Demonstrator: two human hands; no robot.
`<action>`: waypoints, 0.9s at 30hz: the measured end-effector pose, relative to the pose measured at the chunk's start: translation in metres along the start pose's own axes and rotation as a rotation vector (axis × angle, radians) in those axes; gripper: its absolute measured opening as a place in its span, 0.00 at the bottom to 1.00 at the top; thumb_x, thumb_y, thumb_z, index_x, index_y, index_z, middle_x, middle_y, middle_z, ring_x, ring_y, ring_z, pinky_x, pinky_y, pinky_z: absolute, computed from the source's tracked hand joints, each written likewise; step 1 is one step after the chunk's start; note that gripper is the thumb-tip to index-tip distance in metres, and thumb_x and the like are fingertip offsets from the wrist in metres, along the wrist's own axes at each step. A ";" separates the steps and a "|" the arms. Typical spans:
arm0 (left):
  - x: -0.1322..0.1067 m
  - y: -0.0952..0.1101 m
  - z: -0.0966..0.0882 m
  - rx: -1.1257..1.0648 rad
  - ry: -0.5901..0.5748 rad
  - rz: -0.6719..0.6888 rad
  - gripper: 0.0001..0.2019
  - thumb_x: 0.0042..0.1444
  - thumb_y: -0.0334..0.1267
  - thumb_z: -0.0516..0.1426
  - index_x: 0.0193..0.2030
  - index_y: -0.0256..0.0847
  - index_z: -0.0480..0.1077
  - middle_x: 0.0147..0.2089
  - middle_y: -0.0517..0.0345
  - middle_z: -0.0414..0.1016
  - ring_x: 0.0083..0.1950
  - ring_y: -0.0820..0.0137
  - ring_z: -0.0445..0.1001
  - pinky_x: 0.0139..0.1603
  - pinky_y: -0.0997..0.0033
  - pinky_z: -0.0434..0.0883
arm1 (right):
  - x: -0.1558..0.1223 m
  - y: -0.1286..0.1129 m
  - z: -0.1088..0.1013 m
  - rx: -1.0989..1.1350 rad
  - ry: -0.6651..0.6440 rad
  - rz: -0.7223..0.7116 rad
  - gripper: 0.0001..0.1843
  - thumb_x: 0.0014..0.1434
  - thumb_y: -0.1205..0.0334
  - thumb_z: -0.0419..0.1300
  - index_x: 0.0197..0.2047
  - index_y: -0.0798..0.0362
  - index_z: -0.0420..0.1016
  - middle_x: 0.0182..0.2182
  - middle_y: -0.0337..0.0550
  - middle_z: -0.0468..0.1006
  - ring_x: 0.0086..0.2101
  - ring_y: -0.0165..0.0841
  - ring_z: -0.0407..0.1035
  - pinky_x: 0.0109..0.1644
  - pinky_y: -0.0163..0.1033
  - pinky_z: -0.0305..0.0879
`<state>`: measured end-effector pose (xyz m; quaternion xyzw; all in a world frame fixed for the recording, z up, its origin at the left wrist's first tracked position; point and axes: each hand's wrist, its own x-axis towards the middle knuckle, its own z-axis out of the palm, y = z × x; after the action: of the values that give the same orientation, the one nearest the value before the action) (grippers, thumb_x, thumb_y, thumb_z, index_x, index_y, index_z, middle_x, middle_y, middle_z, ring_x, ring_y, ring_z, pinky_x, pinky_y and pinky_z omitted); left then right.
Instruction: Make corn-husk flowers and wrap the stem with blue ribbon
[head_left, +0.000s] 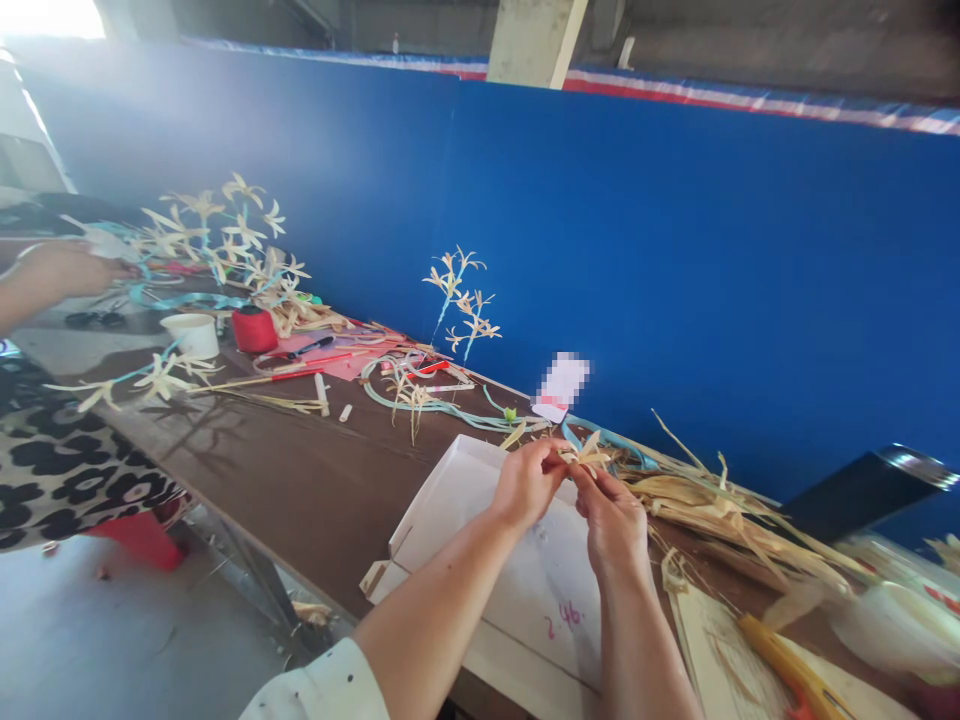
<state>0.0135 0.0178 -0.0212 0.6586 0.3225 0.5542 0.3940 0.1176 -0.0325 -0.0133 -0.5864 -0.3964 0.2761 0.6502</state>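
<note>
Over a white cardboard tray [480, 600], both my hands meet at a small cream flower that looks made of dried husk [592, 455]. My left hand [529, 480] pinches the flower's left side with thumb and fingers. My right hand [611, 510] closes on its base from the right, the fingertips touching those of the left. The petals spread up and to the right; the stem end is hidden by my fingers. Handwritten numbers mark the tray. Behind it stand finished-looking flower sprigs [465, 310] with pale blue stems, against a blue panel [712, 260].
Dried husk strips [712, 510] lie to the right, near a yellow-handled cutter [787, 665] and a dark upright object [870, 490]. To the left are a red spool [255, 328], a white cup [191, 335] and more flowers [225, 235]. Another person's hand [71, 270] works at far left.
</note>
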 end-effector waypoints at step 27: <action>-0.002 -0.003 0.004 0.001 -0.020 0.004 0.13 0.53 0.37 0.58 0.46 0.41 0.72 0.40 0.56 0.78 0.41 0.70 0.76 0.45 0.74 0.72 | 0.005 0.006 0.001 -0.024 0.086 -0.011 0.28 0.37 0.41 0.68 0.34 0.57 0.78 0.15 0.34 0.65 0.17 0.26 0.56 0.20 0.34 0.51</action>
<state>0.0169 0.0171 -0.0245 0.6650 0.3174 0.5482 0.3956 0.1203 -0.0269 -0.0186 -0.6033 -0.3746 0.2423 0.6611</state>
